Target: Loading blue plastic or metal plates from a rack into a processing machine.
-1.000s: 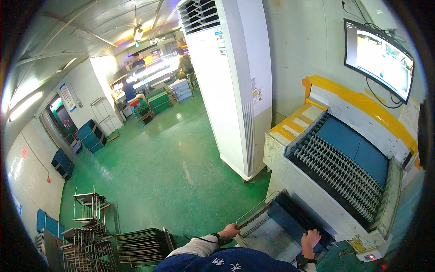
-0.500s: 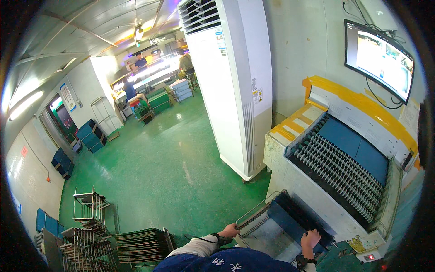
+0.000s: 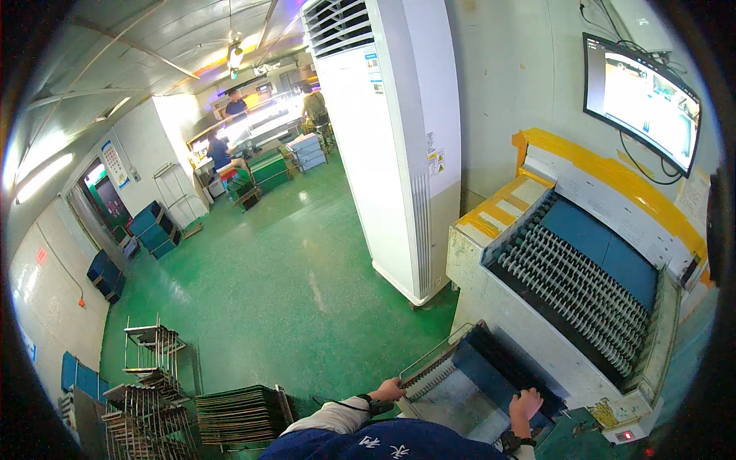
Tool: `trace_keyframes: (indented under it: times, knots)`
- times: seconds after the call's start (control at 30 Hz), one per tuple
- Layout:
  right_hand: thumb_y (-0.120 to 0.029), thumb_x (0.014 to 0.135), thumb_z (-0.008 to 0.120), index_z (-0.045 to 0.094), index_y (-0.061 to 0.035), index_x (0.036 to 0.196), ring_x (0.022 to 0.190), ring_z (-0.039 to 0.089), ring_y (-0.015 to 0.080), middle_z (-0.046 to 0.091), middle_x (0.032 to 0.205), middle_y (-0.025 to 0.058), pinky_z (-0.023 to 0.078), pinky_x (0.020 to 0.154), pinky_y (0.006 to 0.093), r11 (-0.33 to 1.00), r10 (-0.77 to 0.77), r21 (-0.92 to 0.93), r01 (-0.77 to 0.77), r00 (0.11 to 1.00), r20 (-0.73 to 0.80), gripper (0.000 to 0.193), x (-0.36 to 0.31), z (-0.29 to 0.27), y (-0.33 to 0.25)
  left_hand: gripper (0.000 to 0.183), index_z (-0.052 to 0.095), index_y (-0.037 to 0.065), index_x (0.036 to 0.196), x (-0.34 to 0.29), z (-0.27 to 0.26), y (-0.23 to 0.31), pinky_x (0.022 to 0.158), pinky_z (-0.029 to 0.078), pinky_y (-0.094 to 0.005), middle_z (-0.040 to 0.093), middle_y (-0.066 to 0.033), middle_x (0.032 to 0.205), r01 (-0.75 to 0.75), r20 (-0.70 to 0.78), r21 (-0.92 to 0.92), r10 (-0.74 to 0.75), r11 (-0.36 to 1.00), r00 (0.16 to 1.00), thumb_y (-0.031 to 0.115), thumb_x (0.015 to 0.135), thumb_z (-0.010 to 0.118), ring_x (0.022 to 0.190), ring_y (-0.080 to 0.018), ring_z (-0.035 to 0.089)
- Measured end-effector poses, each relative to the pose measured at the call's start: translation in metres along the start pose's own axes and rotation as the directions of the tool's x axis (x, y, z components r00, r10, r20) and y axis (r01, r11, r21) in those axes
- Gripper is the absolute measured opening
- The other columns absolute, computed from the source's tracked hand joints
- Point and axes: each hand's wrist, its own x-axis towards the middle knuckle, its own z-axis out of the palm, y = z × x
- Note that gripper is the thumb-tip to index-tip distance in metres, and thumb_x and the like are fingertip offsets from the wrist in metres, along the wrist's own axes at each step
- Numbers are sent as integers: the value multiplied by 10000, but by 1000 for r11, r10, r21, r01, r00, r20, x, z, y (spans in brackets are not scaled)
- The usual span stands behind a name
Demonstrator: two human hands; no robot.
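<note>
A metal rack [image 3: 431,381] with coiled-wire slots stands low in front of me. Dark blue flat boards [image 3: 484,373] are upright in its far part, leaning close together. My left hand [image 3: 389,391] is closed on the rack's left side rail. At the rack's right side my right hand [image 3: 526,404] is curled closed, right beside the end of the front blue board; its fingers partly hide what they grip. Beyond the rack stands a machine with a bed of rollers [image 3: 571,287], where blue boards [image 3: 590,241] lie at the far side.
A tall white air conditioner [image 3: 391,169] stands ahead, and a monitor [image 3: 642,100] hangs on the right wall. Metal racks [image 3: 149,414] and a rack of stacked thin boards [image 3: 241,414] stand at lower left. Several people [image 3: 221,151] work at a lit bench far back.
My hands, the rack and the boards have stayed in place. Far back, the seated person at the bench has shifted slightly.
</note>
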Motion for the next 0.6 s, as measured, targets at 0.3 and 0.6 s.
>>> trace_keyframes:
  times: [0.3,0.6]
  knots:
    - [-241,695,725,710,-69,807,976,555,270,601,944,93,413,860,424,1000,6,-8,-6,1000,8,205,1,-1,0,388,574,10,1055,-5,-3,9,515,499,-315,625,-78,717,-5,13,19,5,1000,1000,221,752,692,576,-177,608]
    - [-246,703,729,716,-75,821,975,558,268,605,940,90,411,865,424,1000,11,-13,-10,999,45,209,3,-4,-2,415,582,22,1087,-3,-3,5,503,493,-316,628,-67,713,34,21,29,-35,999,999,238,749,689,566,-171,605]
